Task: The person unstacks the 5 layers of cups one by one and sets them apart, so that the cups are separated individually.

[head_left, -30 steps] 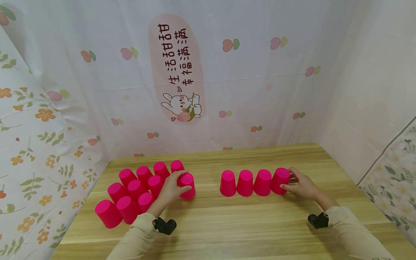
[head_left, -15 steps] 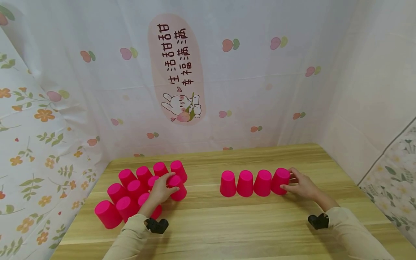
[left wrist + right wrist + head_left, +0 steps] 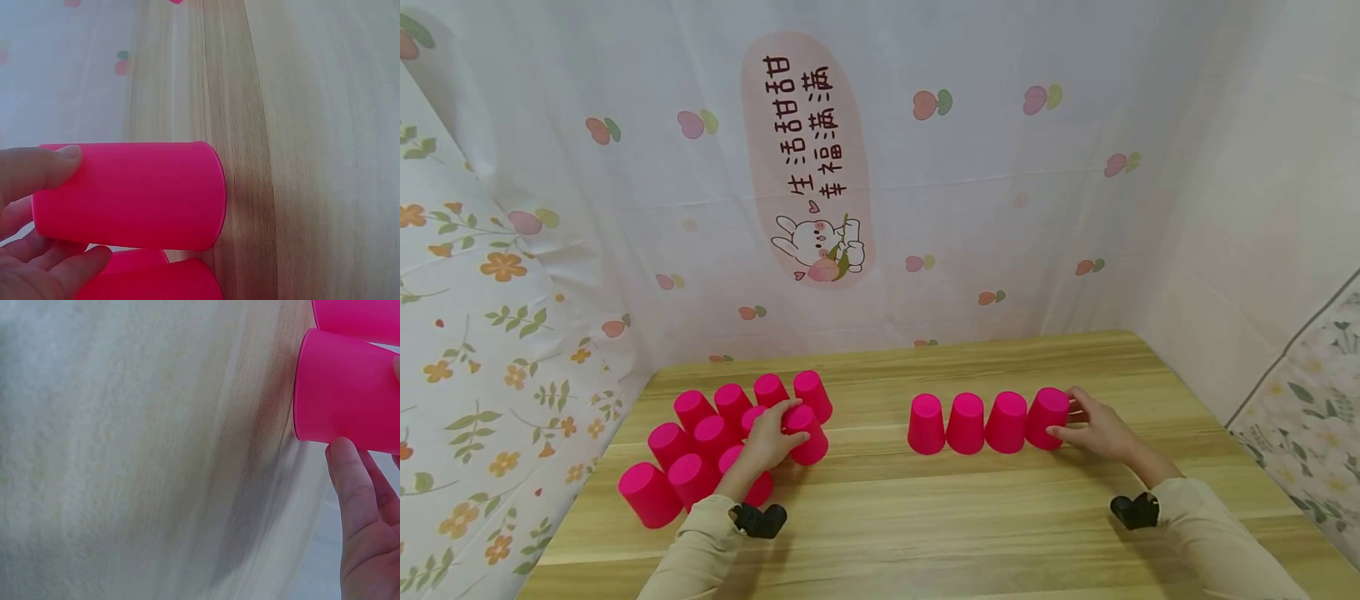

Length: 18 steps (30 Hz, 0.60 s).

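Note:
In the head view, my left hand (image 3: 767,438) grips an upside-down pink plastic cup (image 3: 809,438) at the right end of the left group's middle row. The left wrist view shows the thumb and fingers around the narrow end of this cup (image 3: 131,195), its rim toward the tabletop. Across the table, my right hand (image 3: 1099,427) holds the rightmost cup (image 3: 1047,418) of a separate row, thumb in front and fingers behind. That cup (image 3: 350,390) appears from the side in the right wrist view, the thumb (image 3: 353,481) against its wall.
Several more upside-down pink cups stand in rows at the left, such as a front corner cup (image 3: 651,496) and a back cup (image 3: 812,396). Three cups line up beside the right hand's cup, starting with the leftmost (image 3: 927,425). All are on a wooden table (image 3: 940,533) before a printed curtain (image 3: 985,200).
My left hand has moved left with its cup, bringing it against the cups of the left group; the last half second shows only a slight shift. The right hand stays put.

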Motion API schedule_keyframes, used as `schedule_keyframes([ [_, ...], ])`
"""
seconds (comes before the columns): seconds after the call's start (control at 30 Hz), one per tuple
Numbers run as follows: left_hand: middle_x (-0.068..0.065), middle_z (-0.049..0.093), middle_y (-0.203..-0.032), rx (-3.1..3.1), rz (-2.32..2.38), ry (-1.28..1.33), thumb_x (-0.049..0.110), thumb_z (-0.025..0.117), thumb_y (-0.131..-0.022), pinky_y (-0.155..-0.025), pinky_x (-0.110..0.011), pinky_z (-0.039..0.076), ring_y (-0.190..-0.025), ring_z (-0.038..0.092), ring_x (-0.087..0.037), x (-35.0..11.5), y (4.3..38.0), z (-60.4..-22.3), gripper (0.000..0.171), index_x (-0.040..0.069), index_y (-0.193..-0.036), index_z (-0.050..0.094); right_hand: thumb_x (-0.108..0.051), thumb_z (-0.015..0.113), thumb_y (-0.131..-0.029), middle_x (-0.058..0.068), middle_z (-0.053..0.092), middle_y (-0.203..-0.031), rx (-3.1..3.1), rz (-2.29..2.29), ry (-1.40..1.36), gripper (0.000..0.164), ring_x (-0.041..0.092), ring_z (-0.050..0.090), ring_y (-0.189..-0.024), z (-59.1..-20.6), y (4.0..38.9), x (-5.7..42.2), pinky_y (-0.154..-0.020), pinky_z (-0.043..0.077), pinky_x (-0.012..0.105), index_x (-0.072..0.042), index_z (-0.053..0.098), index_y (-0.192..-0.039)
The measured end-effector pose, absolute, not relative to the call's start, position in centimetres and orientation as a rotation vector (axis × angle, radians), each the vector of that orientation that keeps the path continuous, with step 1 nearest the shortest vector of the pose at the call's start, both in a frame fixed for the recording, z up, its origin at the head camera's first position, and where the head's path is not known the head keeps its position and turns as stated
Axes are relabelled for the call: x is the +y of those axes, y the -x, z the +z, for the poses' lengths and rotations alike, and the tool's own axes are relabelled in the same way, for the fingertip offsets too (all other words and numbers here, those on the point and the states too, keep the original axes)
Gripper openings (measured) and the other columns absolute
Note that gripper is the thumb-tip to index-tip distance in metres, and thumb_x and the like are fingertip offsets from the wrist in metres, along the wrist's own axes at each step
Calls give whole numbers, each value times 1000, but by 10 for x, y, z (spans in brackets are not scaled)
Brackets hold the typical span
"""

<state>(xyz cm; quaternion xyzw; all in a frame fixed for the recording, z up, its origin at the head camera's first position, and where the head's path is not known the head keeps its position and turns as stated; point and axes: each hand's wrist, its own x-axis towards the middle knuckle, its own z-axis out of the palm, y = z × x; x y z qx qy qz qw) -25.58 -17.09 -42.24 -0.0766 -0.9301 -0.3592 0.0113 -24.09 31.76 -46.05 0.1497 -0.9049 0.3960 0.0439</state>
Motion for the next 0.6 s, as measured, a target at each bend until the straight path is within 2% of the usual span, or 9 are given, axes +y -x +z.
schedule_keyframes([
  [0.37, -21, 50, -117, -2884, -1162, 241, 6, 69, -74, -78, -45, 47, -101, 50, -34, -170, 254, -422, 57, 0, -125, 44, -17, 71, -75, 17, 57, -98, -2775, 1221, -448, 45, 34, 58, -86, -459, 240, 317, -68, 51, 35, -1, 43, -106],
  [0.6, -20, 50, -119, -2808, -1182, 302, 11, 71, -74, -84, -46, 43, -108, 46, -34, -167, 256, -414, 59, 1, -125, 45, -17, 71, -75, 18, 57, -97, -2768, 1227, -450, 45, 35, 58, -86, -460, 240, 317, -68, 51, 35, -1, 43, -106],
])
